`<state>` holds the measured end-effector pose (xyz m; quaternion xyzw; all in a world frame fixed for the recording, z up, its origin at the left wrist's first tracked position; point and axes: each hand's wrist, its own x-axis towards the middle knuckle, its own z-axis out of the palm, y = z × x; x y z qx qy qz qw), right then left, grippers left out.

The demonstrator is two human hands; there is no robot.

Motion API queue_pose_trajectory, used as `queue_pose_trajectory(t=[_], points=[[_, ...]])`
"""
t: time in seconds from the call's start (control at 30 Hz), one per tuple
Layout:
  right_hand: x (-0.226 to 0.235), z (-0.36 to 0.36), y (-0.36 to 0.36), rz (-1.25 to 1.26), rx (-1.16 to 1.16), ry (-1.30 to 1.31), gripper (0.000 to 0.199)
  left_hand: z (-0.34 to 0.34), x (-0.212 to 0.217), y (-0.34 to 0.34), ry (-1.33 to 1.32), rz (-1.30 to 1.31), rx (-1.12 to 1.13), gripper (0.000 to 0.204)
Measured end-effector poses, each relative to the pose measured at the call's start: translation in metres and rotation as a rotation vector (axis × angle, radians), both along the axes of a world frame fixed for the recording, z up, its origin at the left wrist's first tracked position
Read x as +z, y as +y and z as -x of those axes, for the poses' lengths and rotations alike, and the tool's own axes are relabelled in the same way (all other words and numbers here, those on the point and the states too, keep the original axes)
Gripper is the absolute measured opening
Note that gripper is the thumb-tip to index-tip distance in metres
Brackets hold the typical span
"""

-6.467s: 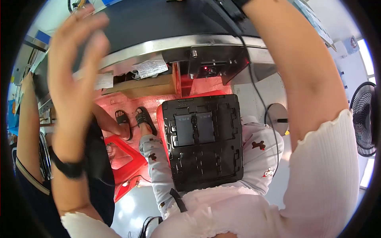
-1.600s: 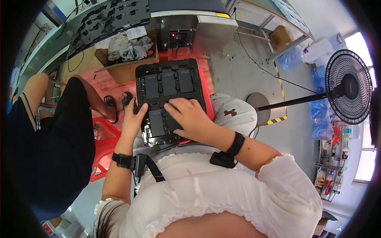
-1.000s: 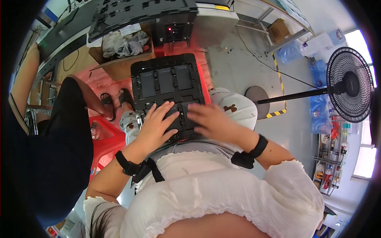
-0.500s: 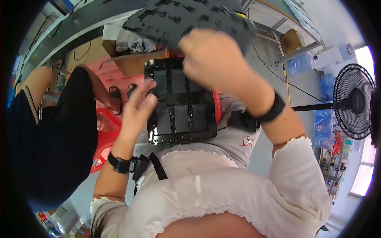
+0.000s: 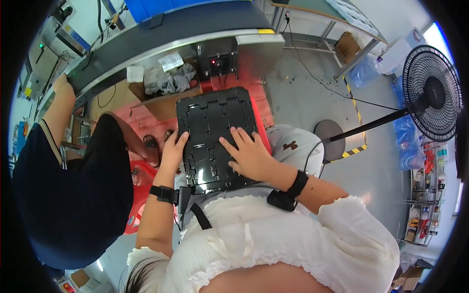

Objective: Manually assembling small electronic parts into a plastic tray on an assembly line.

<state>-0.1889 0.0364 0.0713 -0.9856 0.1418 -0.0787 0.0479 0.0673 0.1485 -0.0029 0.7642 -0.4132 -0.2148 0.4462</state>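
On my lap lies a black moulded plastic tray [image 5: 207, 124], glossy, with raised outlines and recesses across its top. My right hand [image 5: 249, 158] rests flat on its right half, fingers spread. My left hand [image 5: 172, 154] is at the tray's left edge, thumb and fingers apart, touching the rim. Whatever lies beneath this tray is hidden. A red edge shows along the tray's right side, under it. Both wrists wear black straps.
A co-worker [image 5: 73, 195] in dark clothes sits close on my left. Ahead runs a conveyor belt [image 5: 185, 31] with a blue bin [image 5: 156, 7] on it. Below it is a cardboard box [image 5: 168, 105] with crumpled plastic. On the right stands a black fan [image 5: 432, 93], its cable crossing the floor.
A dark moulded tray that was raised at the top is gone from there. A tray now covers the rectangular black pieces seen before. My right hand came down onto it; my left reached its edge.
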Motion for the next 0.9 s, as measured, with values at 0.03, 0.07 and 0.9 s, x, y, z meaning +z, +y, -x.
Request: queue_pose_trajectory(t=[0.03,0.07,0.9], points=[[-0.005,0.002,0.001,0.004,-0.039,-0.008,0.068,0.004,0.004,-0.007,0.135,-0.029,0.029,0.045],[-0.008,0.002,-0.005,0.017,-0.047,-0.017,0.068,0.008,0.009,-0.015,0.269,-0.058,0.058,0.043],[0.196,-0.178,-0.258,-0.305,-0.017,-0.354,0.041,-0.002,0.050,0.007,0.003,-0.312,-0.151,0.037]])
